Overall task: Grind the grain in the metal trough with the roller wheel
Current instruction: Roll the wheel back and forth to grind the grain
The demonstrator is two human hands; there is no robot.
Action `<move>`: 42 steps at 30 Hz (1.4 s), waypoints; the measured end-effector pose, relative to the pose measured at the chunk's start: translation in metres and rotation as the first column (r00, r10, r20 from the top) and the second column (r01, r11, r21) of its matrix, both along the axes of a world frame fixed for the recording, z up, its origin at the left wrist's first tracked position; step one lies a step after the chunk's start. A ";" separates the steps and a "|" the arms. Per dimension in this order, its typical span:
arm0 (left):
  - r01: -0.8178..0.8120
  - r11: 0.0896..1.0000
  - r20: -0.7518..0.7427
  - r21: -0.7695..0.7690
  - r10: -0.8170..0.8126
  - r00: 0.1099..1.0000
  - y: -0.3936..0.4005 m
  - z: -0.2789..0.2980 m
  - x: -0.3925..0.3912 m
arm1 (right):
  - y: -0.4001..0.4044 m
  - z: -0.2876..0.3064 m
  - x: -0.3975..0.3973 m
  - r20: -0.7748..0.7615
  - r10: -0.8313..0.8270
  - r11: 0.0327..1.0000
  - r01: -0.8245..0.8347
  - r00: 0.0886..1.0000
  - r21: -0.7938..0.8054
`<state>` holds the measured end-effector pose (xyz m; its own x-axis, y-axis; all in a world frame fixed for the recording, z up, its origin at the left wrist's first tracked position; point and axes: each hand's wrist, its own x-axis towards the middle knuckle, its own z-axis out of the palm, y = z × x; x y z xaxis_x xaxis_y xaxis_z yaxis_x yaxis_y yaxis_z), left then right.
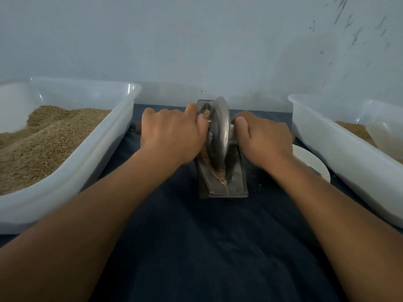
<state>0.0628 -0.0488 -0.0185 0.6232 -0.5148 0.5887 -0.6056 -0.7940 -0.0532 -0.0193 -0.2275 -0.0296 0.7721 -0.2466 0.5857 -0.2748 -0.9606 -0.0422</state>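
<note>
A narrow metal trough [236,182] lies lengthwise on the dark cloth, straight ahead of me. A grey metal roller wheel [219,131] stands upright in it, near its far half. My left hand [172,136] grips the wheel's axle handle on the left side. My right hand [261,138] grips the axle handle [233,141] on the right side. Brown crushed grain [219,173] lies in the trough's groove in front of the wheel, and a little shows behind it. The left handle is hidden under my fingers.
A large translucent plastic tub [104,149] heaped with brown grain stands at the left. A second tub [340,153] at the right holds grain and a pale scoop [379,131]. A white round lid or dish [314,164] lies beside the trough. A pale wall rises close behind.
</note>
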 end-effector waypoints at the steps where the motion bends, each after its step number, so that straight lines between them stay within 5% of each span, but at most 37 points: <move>1: 0.000 1.000 -0.009 0.003 0.000 1.000 -0.001 -0.001 0.004 | 0.000 0.000 0.003 0.001 -0.016 1.000 0.016 1.000 -0.004; 24: -0.096 0.995 -0.157 -0.036 0.089 0.984 -0.032 0.003 0.067 | -0.032 0.030 0.071 -0.285 -0.055 0.986 0.096 0.957 0.134; 42: -0.059 0.997 -0.053 0.041 0.061 0.997 -0.018 0.004 0.021 | -0.023 0.004 0.032 -0.078 -0.026 0.995 0.034 0.997 0.097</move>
